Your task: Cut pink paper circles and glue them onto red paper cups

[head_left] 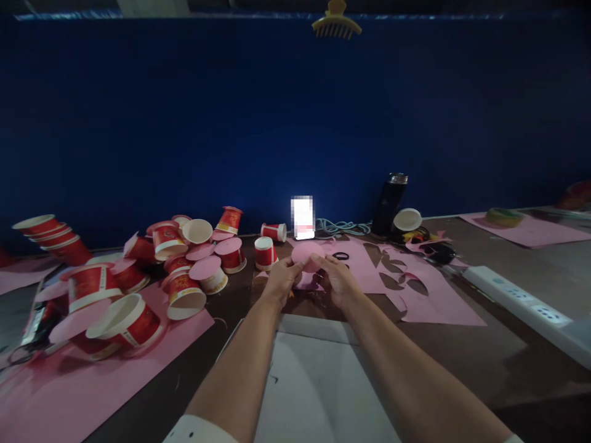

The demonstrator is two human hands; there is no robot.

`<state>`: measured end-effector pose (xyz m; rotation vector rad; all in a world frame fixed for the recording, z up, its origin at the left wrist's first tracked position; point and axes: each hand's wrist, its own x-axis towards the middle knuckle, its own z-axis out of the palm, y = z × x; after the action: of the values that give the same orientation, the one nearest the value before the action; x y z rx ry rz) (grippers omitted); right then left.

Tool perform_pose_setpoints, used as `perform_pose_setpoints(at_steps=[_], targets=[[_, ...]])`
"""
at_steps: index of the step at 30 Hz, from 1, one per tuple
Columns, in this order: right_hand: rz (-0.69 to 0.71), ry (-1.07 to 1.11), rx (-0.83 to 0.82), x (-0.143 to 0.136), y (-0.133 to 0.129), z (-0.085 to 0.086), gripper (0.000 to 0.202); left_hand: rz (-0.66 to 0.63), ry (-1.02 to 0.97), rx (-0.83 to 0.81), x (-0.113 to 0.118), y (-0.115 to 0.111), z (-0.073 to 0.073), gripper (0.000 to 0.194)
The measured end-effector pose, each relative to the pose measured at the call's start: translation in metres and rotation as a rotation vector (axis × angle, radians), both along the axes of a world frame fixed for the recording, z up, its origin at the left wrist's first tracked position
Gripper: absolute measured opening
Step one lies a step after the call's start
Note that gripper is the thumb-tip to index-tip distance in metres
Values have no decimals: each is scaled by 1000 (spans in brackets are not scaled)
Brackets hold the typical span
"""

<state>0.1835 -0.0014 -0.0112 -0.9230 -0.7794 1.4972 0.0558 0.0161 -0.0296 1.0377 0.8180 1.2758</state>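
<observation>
Pink disc (305, 253) pinched between left hand (282, 280) and right hand (339, 280), edges exposed.

matt pink paper (443, 301), red waxy-looking paper cups (231, 255) (faintly glossy), dark smooth tabletop (489, 344)

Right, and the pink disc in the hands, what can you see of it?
The pink disc is thin, plain and roughly round, and looks like paper. Its face is toward the camera. The left hand and right hand grip it near its lower edge, fingers covering part of it. It shows just below the bright screen; its underside is hidden.
</observation>
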Motion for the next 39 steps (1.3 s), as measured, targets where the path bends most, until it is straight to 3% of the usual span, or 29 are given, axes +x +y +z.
perform_pose_setpoints(at_steps=[3,10,18,23,25,27,29,32,35,39], targets=[[12,-13,10,-1,0,-1,31,24,-14,-13,-1,1,0,39],[-53,1,19,2,3,-1,28,-67,-42,-61,1,-5,6,43],[-32,20,30,-1,3,-4,26,-34,-109,-47,1,-4,4,38],[-104,-53,39,5,6,-1,31,-20,-7,-11,-1,-4,9,38],[-218,-206,75,13,10,2,32,72,93,33,-6,-2,13,37],[-380,-489,124,24,13,3,31,236,232,86,-13,-1,15,38],[-447,-818,155,33,15,3,32,356,352,92,-17,0,15,37],[-314,-1151,89,38,15,-2,51,390,519,74,-18,0,11,41],[-176,-1343,-15,34,12,-6,67,424,793,140,-19,-3,9,42],[-134,-1461,-66,26,9,-11,73,745,1075,325,-28,-5,16,26]])
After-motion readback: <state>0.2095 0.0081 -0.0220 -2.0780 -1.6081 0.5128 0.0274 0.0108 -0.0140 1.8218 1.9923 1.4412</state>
